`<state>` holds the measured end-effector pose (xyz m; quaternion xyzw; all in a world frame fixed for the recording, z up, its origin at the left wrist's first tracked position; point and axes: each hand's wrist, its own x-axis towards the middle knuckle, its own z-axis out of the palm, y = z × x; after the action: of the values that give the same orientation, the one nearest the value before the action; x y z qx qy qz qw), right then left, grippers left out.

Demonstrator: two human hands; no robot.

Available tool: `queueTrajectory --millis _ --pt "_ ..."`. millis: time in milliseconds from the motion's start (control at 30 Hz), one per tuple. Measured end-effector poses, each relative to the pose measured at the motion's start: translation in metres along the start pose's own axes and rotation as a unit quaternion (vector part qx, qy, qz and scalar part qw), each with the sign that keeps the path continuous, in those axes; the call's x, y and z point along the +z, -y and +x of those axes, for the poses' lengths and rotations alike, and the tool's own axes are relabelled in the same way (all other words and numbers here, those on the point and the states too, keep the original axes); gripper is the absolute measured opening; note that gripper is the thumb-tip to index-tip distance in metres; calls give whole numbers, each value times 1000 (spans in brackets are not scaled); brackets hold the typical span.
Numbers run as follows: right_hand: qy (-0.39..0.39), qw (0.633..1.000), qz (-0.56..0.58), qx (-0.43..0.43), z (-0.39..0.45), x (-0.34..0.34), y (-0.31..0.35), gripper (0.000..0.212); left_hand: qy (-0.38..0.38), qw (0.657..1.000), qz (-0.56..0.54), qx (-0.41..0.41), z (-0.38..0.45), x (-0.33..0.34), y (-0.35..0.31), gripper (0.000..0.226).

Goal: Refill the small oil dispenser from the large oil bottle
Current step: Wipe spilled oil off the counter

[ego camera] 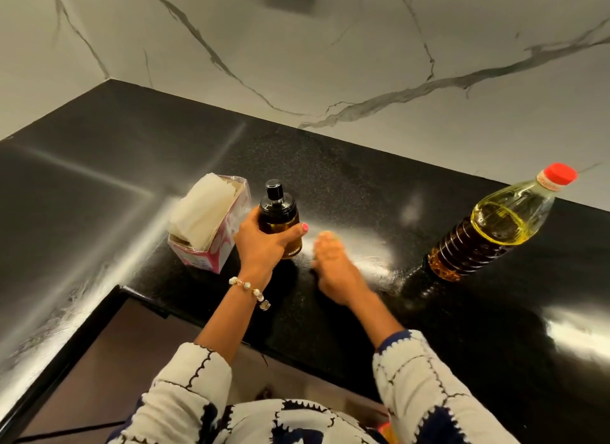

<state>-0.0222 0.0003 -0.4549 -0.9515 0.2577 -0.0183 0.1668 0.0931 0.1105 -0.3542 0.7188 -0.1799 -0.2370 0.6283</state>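
Note:
The small oil dispenser [279, 212] is a dark glass bottle with a black pump cap, standing upright on the black counter [363, 186]. My left hand [262, 242] is wrapped around its body. Just to its right, my right hand [333, 265] hovers blurred and low over the counter with nothing in it, its fingers loosely apart. The large oil bottle [491, 225] stands further right, clear plastic with a red cap screwed on, and is more than half full of yellow oil. No hand touches it.
An open pink and white tissue box [208, 222] sits directly left of the dispenser, almost touching my left hand. A white marble wall [330, 47] backs the counter. The counter's front edge [185, 311] runs below my wrists.

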Motion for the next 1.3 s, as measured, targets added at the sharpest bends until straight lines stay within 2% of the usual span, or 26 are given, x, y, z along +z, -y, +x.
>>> queueTrajectory --millis 100,200,267,400,467,533,633,700,767,800,867,967,1033,1067,1133,1233,1300 --pt "51 989 -5 -136 -17 12 36 56 -4 1000 13 9 -1 6 4 50" --pt "66 983 -10 -170 -30 3 10 59 4 1000 15 13 -3 16 5 48" --pt "46 992 6 -120 -39 -7 -25 60 11 1000 15 11 -5 22 3 46" --pt "-25 996 30 82 -54 -27 -80 58 36 999 15 11 -12 31 1 49" --pt "-77 982 0 172 -51 -23 -72 61 36 999 15 18 -15 35 0 50" --pt "-75 978 -18 193 -44 -12 -40 66 33 999 19 21 -16 39 -2 50" --pt "-23 997 43 57 -36 10 15 57 24 999 19 18 -15 43 -2 52" --pt "31 998 30 -45 -40 16 35 57 27 999 22 17 -14 44 -1 56" --pt "31 995 9 -96 -50 14 24 60 25 999 21 16 -13 45 -1 54" --pt "12 996 7 -93 -57 8 11 60 22 999 18 17 -13 45 -2 52" --pt "-33 999 15 -32 -74 0 -24 61 22 999 18 18 -14 43 -2 51" --pt "-77 984 2 162 -93 -19 -69 64 23 999 19 11 -16 40 2 51" --pt "-89 962 -18 259 -88 -24 -66 65 19 1000 13 10 -17 40 4 51" --pt "-83 956 -31 278 -83 -23 -55 68 19 1000 11 10 -18 41 4 51" --pt "-65 966 -23 250 -75 -16 -25 69 24 1000 12 13 -19 46 4 50" --pt "-20 995 2 100 -80 3 13 61 33 999 15 14 -21 53 6 48" --pt "10 1000 -19 12 -95 7 12 60 40 999 17 12 -23 55 10 48"
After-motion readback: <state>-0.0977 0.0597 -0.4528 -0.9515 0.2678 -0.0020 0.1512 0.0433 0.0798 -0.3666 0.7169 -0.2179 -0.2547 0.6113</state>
